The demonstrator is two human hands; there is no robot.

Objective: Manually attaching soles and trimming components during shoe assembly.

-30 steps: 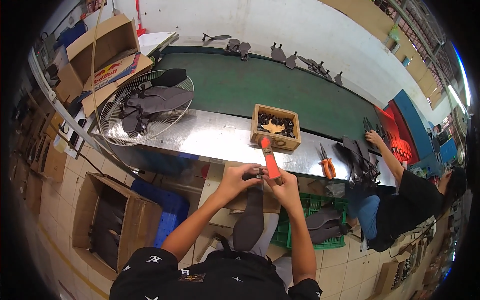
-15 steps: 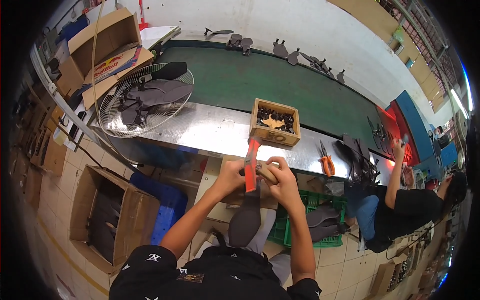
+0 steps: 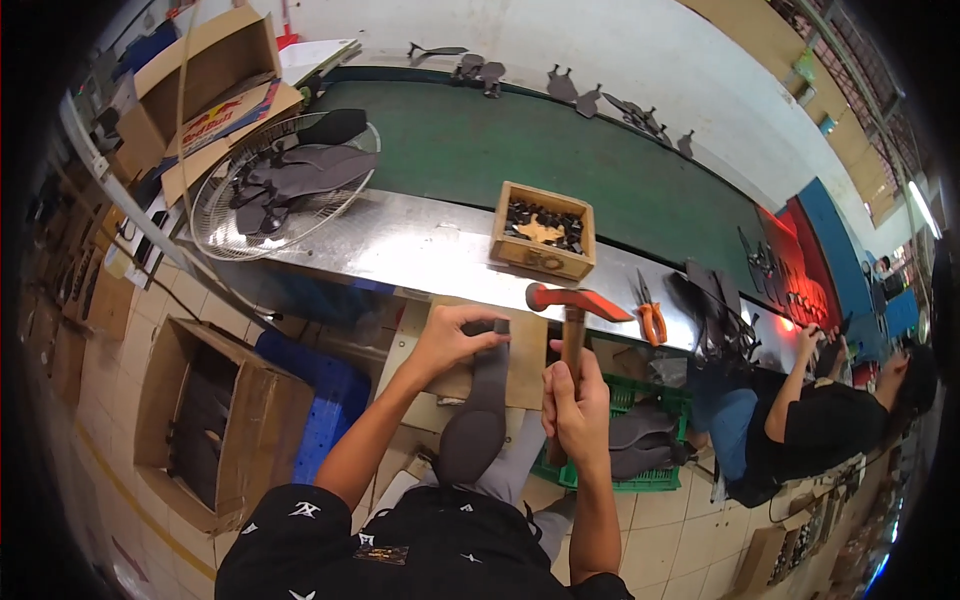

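Note:
My left hand [image 3: 447, 343] pinches the narrow far end of a dark grey shoe sole [image 3: 474, 440] between thumb and fingers, where a small black piece [image 3: 499, 327] shows. The sole's broad end points toward my lap. Below its far end is a light wooden board [image 3: 525, 357]. To the right, my right hand [image 3: 578, 405] is wrapped round the wooden handle of a hammer [image 3: 577, 300]. Its red head is raised, apart from the sole, just in front of a wooden box [image 3: 545, 262] of small black pieces.
Orange-handled pliers [image 3: 651, 322] lie on the metal bench edge [image 3: 420, 240]. Soles fill a wire basket [image 3: 205, 222] at left; more lie at right. Behind runs a green belt [image 3: 560, 145]. Cardboard box [image 3: 255, 440] and green crate [image 3: 655, 480] flank me. A co-worker [image 3: 820, 405] sits at right.
The hammer has swung upright in my right hand, moving right and away from the sole. My left hand stays at the sole's end. The co-worker's raised hand has come down.

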